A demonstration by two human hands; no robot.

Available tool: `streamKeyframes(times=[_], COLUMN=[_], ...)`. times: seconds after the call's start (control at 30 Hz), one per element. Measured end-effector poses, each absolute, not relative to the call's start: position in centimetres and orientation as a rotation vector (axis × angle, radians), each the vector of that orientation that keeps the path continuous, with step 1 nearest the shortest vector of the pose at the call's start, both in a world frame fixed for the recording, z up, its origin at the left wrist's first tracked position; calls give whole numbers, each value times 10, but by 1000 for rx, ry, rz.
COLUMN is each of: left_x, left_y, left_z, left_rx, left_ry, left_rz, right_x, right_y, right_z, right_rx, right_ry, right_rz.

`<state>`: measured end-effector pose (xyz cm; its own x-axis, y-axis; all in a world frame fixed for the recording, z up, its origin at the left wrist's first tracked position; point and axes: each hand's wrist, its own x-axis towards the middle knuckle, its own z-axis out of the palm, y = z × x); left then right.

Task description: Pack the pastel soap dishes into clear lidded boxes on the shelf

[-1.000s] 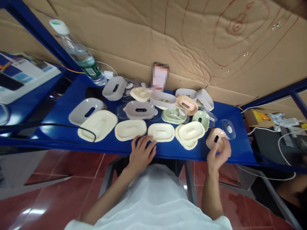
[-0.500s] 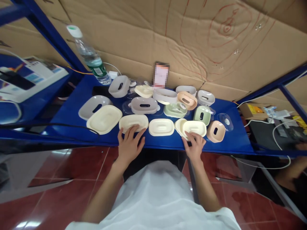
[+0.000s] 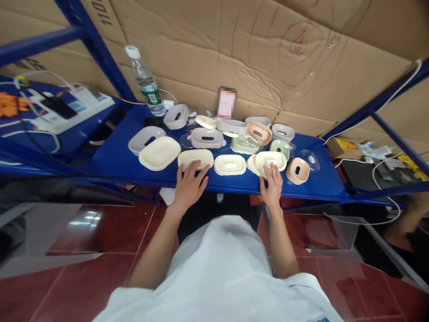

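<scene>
My left hand (image 3: 189, 185) lies with fingers spread over the near edge of a cream oval lid (image 3: 187, 155). On the right, the stretched fingers of my right hand (image 3: 272, 188) rest on another cream lid (image 3: 277, 157), which overlaps a second cream piece (image 3: 254, 166) beneath it. Between my hands sits a cream lid (image 3: 229, 165) with a raised oval middle. A larger cream lid (image 3: 159, 153) lies left of my left hand, partly over a grey slotted box (image 3: 140, 137). Right of my right hand stands a peach slotted box (image 3: 298, 171).
Behind the lids are grey boxes (image 3: 207, 138), a green box (image 3: 245, 144), another peach box (image 3: 259, 133) and several clear covers (image 3: 310, 160) on the blue shelf (image 3: 114, 161). A water bottle (image 3: 147, 89) and a phone (image 3: 227, 103) stand at the cardboard wall.
The camera view has shifted, so the shelf sits higher in the picture. My right hand's fingers are straighter on the lid. My left hand stays on the same lid.
</scene>
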<state>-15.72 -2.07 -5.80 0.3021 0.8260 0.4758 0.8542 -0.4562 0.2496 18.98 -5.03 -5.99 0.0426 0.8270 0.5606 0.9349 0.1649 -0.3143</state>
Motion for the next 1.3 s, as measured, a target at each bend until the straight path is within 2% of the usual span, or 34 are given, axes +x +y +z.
streamKeyframes(times=[0.23,0.43,0.67,0.8,1.0,1.07,1.2,1.3], left_x=[-157,-154,-152,-160,-191,-194,-184,-168], left_y=[-22,-23,-27,-31,-39,-33,4,31], left_z=[-63,-69,-75,-64,-35,-30,-20,-12], left_rx=[-2469,-2361,-2327,-2425,-2739,-2649,-2329,-2375], left_ry=[-1620,-1597,-1613,-1612,-1593,-1552,-1475,-1412], left_rz=[-986,-1108,-1125,-1082,-995,-1098,-1388,-1334], right_x=[187,173,163,169,212,220,200,165], right_y=[-55,-65,-63,-77,-115,-107,-53,-15], right_z=[-74,-95,-112,-91,-21,-4,10,8], right_rx=[-1596,-1557,-1535,-1579,-1325,-1227,-1023,-863], right_ry=[-1669,-1455,-1375,-1462,-2234,-2323,-2151,-2124], right_rz=[-211,-333,-396,-283,323,285,69,106])
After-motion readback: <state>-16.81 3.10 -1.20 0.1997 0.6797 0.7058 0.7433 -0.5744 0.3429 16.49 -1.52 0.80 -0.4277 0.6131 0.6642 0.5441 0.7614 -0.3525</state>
